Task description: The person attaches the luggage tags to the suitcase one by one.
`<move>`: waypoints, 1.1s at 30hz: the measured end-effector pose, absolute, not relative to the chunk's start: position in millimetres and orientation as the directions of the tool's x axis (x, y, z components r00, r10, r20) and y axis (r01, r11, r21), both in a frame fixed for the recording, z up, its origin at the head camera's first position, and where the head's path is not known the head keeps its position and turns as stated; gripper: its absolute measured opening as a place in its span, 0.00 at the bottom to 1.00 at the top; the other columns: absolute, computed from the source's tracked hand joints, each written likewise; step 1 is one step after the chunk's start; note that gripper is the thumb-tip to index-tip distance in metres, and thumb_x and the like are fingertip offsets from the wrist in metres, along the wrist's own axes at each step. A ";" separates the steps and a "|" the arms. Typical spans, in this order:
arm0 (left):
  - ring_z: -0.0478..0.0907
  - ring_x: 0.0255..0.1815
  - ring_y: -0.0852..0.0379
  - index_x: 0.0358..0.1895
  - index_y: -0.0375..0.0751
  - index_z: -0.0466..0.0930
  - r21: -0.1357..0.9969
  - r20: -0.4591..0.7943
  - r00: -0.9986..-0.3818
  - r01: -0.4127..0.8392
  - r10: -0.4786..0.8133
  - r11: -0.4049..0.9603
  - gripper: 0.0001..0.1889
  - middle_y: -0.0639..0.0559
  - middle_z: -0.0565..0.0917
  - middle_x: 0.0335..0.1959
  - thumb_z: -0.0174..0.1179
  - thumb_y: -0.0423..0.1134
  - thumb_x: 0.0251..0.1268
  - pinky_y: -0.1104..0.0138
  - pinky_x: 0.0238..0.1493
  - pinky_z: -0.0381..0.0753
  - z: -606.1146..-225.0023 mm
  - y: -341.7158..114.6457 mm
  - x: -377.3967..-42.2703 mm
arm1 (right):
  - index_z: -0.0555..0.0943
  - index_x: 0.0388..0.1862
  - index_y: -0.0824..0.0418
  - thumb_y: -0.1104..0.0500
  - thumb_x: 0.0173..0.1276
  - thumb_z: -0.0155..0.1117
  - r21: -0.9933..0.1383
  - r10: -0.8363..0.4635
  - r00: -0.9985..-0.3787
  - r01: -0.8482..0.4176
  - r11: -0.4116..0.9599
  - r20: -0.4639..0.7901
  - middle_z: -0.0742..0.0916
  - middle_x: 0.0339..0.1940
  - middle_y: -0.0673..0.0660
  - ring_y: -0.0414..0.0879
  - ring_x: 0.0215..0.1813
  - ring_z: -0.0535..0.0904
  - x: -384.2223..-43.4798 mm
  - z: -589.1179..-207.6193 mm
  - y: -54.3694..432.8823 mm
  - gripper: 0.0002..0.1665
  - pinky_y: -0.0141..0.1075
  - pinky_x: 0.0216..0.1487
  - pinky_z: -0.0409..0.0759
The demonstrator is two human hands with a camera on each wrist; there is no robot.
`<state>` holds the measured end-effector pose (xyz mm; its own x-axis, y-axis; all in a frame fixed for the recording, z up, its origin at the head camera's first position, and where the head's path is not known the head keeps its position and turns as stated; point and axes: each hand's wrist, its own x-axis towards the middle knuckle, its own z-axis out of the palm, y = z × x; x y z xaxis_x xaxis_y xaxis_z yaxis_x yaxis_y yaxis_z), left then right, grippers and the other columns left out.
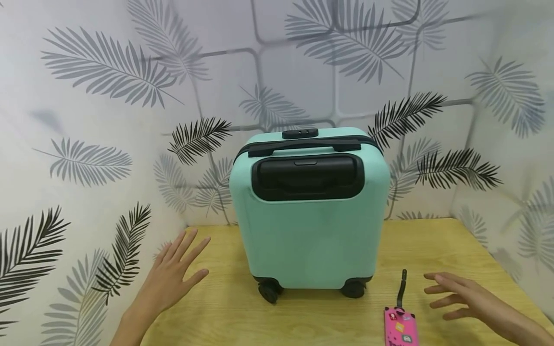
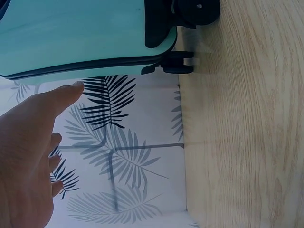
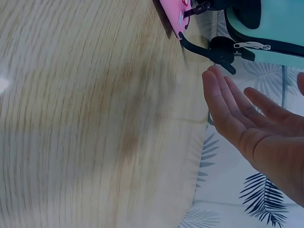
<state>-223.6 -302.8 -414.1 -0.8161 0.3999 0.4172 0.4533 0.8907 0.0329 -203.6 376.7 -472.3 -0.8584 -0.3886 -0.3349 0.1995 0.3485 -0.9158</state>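
Observation:
A mint-green suitcase [image 1: 316, 240] stands upright on its black wheels, its top handle [image 1: 305, 145] lying flat and the black panel below it facing me. To its left my left hand [image 1: 170, 276] hovers with fingers spread, touching nothing; the left wrist view shows that hand [image 2: 33, 147] apart from the suitcase's side. A pink luggage tag [image 1: 400, 327] with a black strap [image 1: 402, 288] lies near the suitcase's front right wheel. Just right of the strap my right hand [image 1: 473, 300] is held in the air, fingers loosely extended and holding nothing.
The suitcase stands on a light wooden table [image 1: 220, 317]. Close behind and to the left rises a wall [image 1: 108, 125] with a leaf-patterned covering, and the wall [image 1: 515, 192] continues on the right. A metal zipper pull [image 3: 251, 45] hangs at the suitcase's side.

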 end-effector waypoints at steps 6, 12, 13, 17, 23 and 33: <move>0.42 0.87 0.44 0.84 0.64 0.53 0.022 0.425 -0.810 0.456 0.404 0.890 0.41 0.50 0.48 0.87 0.63 0.57 0.73 0.41 0.81 0.45 -413.0 -304.9 -226.3 | 0.49 0.82 0.75 0.44 0.89 0.36 -0.931 -0.400 -0.859 0.208 0.299 -0.320 0.76 0.70 0.77 0.64 0.62 0.82 -205.3 -479.8 378.9 0.41 0.57 0.55 0.85; 0.40 0.87 0.45 0.84 0.62 0.53 0.031 0.420 -0.811 0.461 0.407 0.887 0.41 0.49 0.47 0.87 0.62 0.57 0.73 0.42 0.82 0.41 -413.5 -306.4 -226.9 | 0.53 0.81 0.73 0.47 0.89 0.38 -0.939 -0.419 -0.853 0.209 0.271 -0.311 0.79 0.68 0.71 0.63 0.62 0.82 -205.7 -487.0 379.6 0.37 0.56 0.55 0.85; 0.40 0.87 0.45 0.84 0.63 0.53 0.034 0.417 -0.814 0.460 0.405 0.887 0.41 0.49 0.47 0.87 0.62 0.57 0.73 0.41 0.82 0.42 -413.4 -306.0 -226.9 | 0.54 0.81 0.75 0.48 0.89 0.39 -0.939 -0.418 -0.855 0.197 0.282 -0.305 0.79 0.68 0.71 0.63 0.61 0.82 -205.7 -488.8 378.5 0.37 0.57 0.54 0.85; 0.44 0.86 0.42 0.85 0.65 0.52 0.066 0.403 -0.825 0.457 0.395 0.887 0.41 0.49 0.49 0.87 0.62 0.57 0.74 0.34 0.77 0.52 -412.1 -301.2 -227.3 | 0.54 0.77 0.80 0.48 0.87 0.45 -0.911 -0.384 -0.863 0.178 0.373 -0.327 0.80 0.65 0.76 0.65 0.58 0.83 -205.9 -497.0 368.2 0.40 0.58 0.51 0.86; 0.64 0.78 0.35 0.84 0.63 0.54 0.119 0.498 -0.770 0.517 0.399 0.848 0.42 0.48 0.61 0.83 0.65 0.51 0.73 0.32 0.69 0.65 -406.5 -289.3 -226.5 | 0.55 0.75 0.83 0.48 0.86 0.50 -0.882 -0.359 -0.861 0.191 0.430 -0.361 0.81 0.61 0.77 0.66 0.56 0.83 -205.2 -508.8 351.6 0.41 0.59 0.50 0.86; 0.69 0.75 0.46 0.84 0.62 0.56 0.425 0.540 -0.782 0.573 0.312 0.701 0.38 0.54 0.68 0.78 0.62 0.43 0.77 0.45 0.68 0.73 -378.9 -266.6 -218.6 | 0.59 0.74 0.82 0.52 0.83 0.57 -0.878 -0.352 -0.870 0.166 0.449 -0.345 0.83 0.59 0.73 0.64 0.57 0.83 -209.6 -513.6 339.9 0.39 0.54 0.47 0.87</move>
<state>-218.6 -266.6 -378.9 -0.7819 0.3119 0.5398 0.5730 0.7005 0.4253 -209.6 339.9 -513.6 -0.8701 -0.3519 -0.3451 0.1664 0.4494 -0.8777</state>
